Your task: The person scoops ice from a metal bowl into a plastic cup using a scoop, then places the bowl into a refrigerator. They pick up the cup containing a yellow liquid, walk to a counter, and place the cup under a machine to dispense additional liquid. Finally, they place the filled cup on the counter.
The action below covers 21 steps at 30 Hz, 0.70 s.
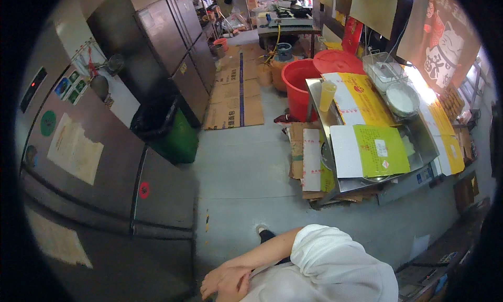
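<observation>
At the bottom of the view my right arm, in a white sleeve, crosses my body towards the left. My right hand meets my left hand in front of my white top. The two hands touch and overlap near the right wrist. No object shows in either hand, though the overlap and the picture's lower edge hide part of the fingers. Nearest to them on the left stands a steel refrigerator. One dark-trousered leg with a shoe shows beyond my forearm.
A steel table at right bears a green-and-white cardboard sheet, a yellow cup and a bowl of white contents. Ahead are a green bin, red tub, gas cylinder, flattened cardboard and stove.
</observation>
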Available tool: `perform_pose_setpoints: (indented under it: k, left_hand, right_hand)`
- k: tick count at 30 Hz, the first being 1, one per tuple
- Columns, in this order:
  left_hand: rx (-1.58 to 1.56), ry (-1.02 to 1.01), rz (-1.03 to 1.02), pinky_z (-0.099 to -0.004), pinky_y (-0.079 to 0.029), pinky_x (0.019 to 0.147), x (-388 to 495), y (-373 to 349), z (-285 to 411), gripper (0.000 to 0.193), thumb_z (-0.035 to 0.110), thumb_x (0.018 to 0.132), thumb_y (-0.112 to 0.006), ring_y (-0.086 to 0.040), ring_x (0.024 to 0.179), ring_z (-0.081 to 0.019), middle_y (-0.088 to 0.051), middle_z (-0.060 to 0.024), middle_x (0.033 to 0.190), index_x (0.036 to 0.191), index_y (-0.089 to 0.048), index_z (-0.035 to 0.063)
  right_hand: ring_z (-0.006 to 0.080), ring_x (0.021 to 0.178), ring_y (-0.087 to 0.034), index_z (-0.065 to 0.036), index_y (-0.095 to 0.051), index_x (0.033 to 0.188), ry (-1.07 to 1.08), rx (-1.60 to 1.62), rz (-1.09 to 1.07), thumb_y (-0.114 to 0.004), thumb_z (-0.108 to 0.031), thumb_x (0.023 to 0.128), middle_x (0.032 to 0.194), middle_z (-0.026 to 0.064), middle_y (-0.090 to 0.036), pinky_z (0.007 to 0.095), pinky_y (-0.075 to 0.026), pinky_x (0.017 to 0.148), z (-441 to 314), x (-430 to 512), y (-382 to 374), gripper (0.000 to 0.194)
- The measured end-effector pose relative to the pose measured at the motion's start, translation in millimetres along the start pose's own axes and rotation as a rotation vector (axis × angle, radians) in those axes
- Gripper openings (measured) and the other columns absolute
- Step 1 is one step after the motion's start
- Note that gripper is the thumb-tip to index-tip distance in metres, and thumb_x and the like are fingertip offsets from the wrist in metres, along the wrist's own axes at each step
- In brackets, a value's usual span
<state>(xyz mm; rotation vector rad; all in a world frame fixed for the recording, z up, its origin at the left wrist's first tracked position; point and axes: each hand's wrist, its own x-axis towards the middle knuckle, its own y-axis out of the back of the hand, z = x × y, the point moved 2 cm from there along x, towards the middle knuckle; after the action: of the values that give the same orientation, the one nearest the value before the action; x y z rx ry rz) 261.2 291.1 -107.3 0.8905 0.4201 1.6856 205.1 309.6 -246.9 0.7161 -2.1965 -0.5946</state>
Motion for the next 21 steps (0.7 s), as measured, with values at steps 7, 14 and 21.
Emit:
perform_pose_setpoints:
  k: [7,14,21]
  left_hand:
    - [-0.03,0.234,-0.044,-0.0364,-0.052,0.068,78,1,-69,0.013,0.013,0.091,-0.062,-0.066,0.077,-0.0282,-0.068,-0.0136,0.092,0.098,-0.067,0.003]
    - [-0.027,-0.008,-0.236,-0.0344,-0.05,0.068,243,-21,-133,0.01,0.005,0.08,-0.065,-0.064,0.076,-0.0274,-0.067,-0.0093,0.084,0.09,-0.065,0.0057]
    - [-0.041,-0.371,-0.511,-0.0385,-0.049,0.073,409,-81,-156,0.014,0.016,0.083,-0.065,-0.062,0.078,-0.0273,-0.065,-0.0082,0.085,0.095,-0.064,0.0074]
  right_hand:
    - [0.0328,0.098,-0.063,-0.013,-0.059,0.12,-0.774,-0.177,-0.182,-0.064,-0.024,0.081,0.111,0.0138,-0.065,0.045,-0.051,0.081,64,-164,124,0.041]
    - [0.0339,0.083,-0.065,-0.006,-0.068,0.097,-1.677,-0.876,0.226,-0.059,-0.01,0.075,0.088,0.0138,-0.068,0.0466,-0.053,0.073,-25,-448,353,0.025]
    - [0.035,0.124,-0.046,-0.009,-0.041,0.137,-2.116,-0.987,0.858,-0.079,-0.029,0.067,0.135,0.017,-0.048,0.0432,-0.042,0.101,-183,-616,440,0.082]
